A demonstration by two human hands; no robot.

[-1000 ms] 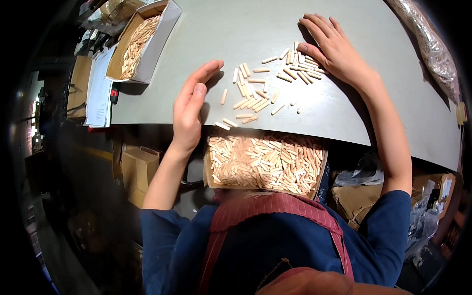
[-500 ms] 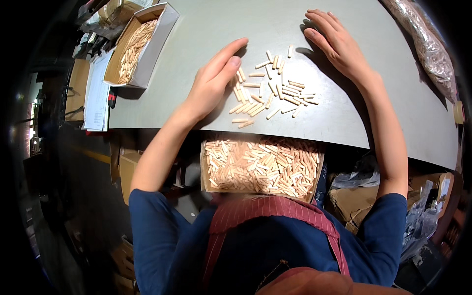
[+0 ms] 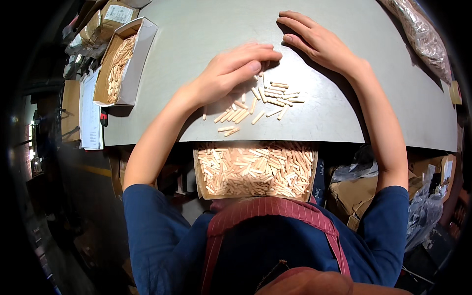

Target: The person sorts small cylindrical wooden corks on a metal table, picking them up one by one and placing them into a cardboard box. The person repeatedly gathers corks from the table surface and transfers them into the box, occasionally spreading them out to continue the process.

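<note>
Several short wooden dowels (image 3: 237, 115) lie loose on the grey tabletop. My left hand (image 3: 232, 70) is over the far left part of them, palm down, its fingers stretched to the right and slightly smeared by motion. It covers some of the dowels, and I see nothing gripped in it. Beyond the pile to the right, my right hand (image 3: 317, 43) hovers or rests on the table with fingers stretched out, holding nothing. Below the table's near edge, a cardboard box (image 3: 198, 172) full of the same dowels sits against my apron.
At the left stands a white-sided carton (image 3: 143, 54) partly filled with dowels, beside papers (image 3: 90, 110) and a red-and-black tool (image 3: 103, 118). A clear plastic bag (image 3: 422, 42) lies along the far right edge, near a tape roll (image 3: 455, 92). Cardboard (image 3: 355, 196) sits below right.
My left hand has swept right and away from me, over dowels that showed before. My right hand has shifted left. The whole view has shifted slightly.
</note>
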